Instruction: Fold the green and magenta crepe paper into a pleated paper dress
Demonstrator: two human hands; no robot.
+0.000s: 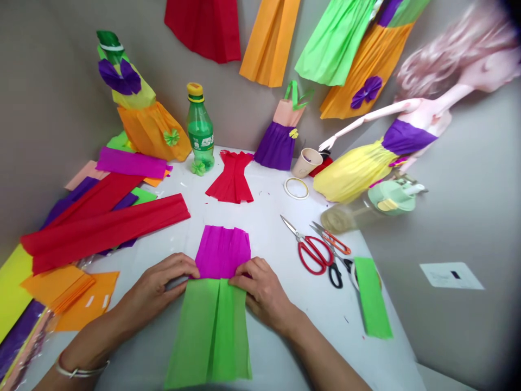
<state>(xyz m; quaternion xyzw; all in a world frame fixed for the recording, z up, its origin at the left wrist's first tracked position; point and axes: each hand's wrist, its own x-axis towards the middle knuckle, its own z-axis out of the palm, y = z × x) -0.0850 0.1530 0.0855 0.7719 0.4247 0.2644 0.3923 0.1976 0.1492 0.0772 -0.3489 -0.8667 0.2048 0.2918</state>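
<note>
A pleated magenta crepe paper piece (223,251) lies flat on the white table in front of me, its lower edge meeting a green crepe paper skirt (199,336) with a fold down the middle. My left hand (165,279) pinches the left end of that join between thumb and fingers. At the right end, my right hand (262,290) is closed the same way, fingertips on the edge where the two colours meet. Whether the pieces are fastened together cannot be seen. Just beyond them lies a small red paper dress (232,176).
Red-handled scissors (313,252), an orange cutter (336,239) and a green strip (372,298) lie right. A tape roll (296,188), paper cup (307,162), lidded jar (366,206) and doll (411,130) stand behind. Left are red paper strips (122,228) and a green bottle (201,133).
</note>
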